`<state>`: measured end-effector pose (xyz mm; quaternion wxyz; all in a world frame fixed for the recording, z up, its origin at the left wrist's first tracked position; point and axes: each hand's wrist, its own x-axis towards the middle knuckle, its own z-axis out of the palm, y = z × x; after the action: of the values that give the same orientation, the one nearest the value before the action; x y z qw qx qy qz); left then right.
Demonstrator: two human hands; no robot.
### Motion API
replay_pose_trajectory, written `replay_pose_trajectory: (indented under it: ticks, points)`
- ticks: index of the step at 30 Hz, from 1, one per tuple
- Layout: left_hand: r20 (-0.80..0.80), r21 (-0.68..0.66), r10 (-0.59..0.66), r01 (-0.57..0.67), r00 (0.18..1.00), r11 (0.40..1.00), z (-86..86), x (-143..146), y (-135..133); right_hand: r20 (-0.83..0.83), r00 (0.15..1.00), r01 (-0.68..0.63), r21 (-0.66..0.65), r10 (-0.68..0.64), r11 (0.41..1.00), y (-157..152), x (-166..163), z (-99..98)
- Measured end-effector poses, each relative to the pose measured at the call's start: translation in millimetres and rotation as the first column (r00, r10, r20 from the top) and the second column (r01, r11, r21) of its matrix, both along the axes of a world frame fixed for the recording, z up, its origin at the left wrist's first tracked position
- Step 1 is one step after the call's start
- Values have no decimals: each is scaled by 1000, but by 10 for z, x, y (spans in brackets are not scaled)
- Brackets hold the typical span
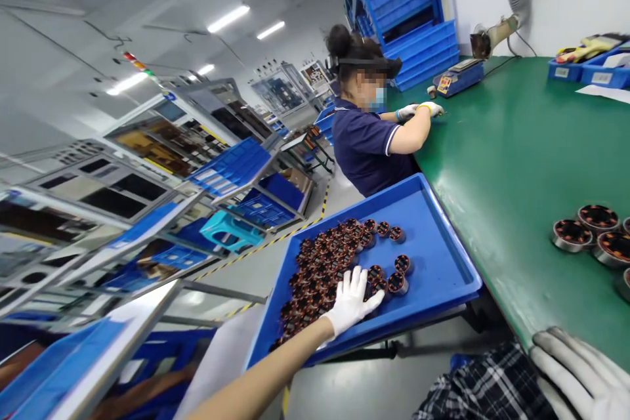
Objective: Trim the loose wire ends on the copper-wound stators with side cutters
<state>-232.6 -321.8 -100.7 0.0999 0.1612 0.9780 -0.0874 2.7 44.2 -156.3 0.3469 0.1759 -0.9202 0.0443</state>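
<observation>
White-gloved, our L hand (350, 302) spreads over copper-wound cores (315, 262), fingers apart, nothing clamped; cores lie under & beside it in the blue tray (438, 262). Our R hand (581, 371), fingers straight, is at the green bench's (502, 157) edge. Prob. reach/select step; next move calls for L fingers closing round a core.

My left hand (350, 302) is lying over coils (319, 256) in the tray (433, 256) left of the table (522, 164); my right hand (578, 371) is resting at the table's near edge, more coils (597, 217) are lying beyond, and a co-worker (367, 141) is working behind the tray
</observation>
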Motion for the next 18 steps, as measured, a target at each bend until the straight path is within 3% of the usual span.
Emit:
replay_pose_trajectory:
  ticks: [6,11,14,18]
  points:
    - [-151,185,-153,180,977,966,-92,-256,598,5,998,68,-12,-68,998,-102,-50,390]
    - [-212,328,-146,211,966,921,-86,-402,1106,-5,993,119,-30,-119,992,-138,-78,576]
    - [-213,385,-148,222,966,896,-12,-459,1211,-5,989,147,-46,-147,988,-133,-92,613]
    - [-156,368,-243,284,957,885,52,-450,1161,-39,990,135,-12,-136,991,-106,-127,677]
